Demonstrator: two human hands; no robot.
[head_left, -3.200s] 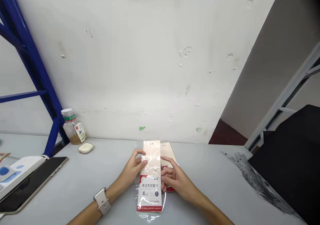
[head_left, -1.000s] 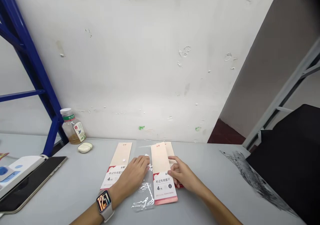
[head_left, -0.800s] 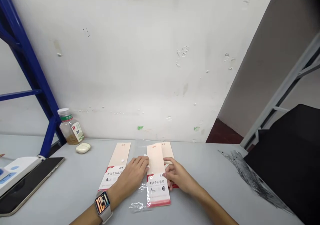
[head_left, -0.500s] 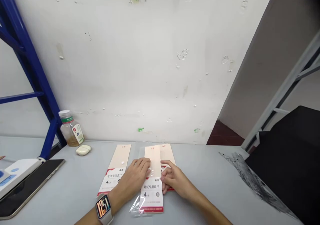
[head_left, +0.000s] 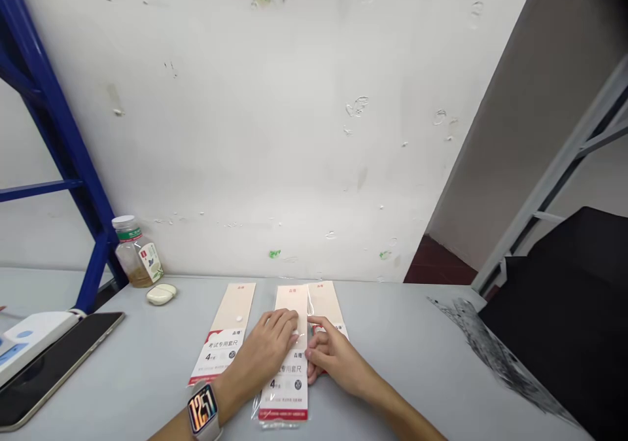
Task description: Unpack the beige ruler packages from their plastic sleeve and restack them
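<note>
A long cream and red card [head_left: 286, 388] lies inside a clear plastic sleeve [head_left: 259, 407] on the grey table [head_left: 392, 362]. My left hand [head_left: 262, 352], with a smartwatch [head_left: 202, 409] on the wrist, lies flat on the sleeve with its fingers stretched out. My right hand [head_left: 333, 359] pinches the card's right edge. A second packed card [head_left: 223, 339] lies to the left. A third card [head_left: 324, 303] lies just right of my hands, partly hidden by them.
A bottle [head_left: 132, 251] and a small cream case [head_left: 161, 294] stand at the back left by a blue frame [head_left: 73, 166]. A tablet [head_left: 53, 369] and a white device [head_left: 27, 336] lie at the left edge. A black chair [head_left: 564, 317] is at the right.
The earlier packed card was set down on the left. My right hand has slid another card leftward into the clear sleeve held under my left hand.
</note>
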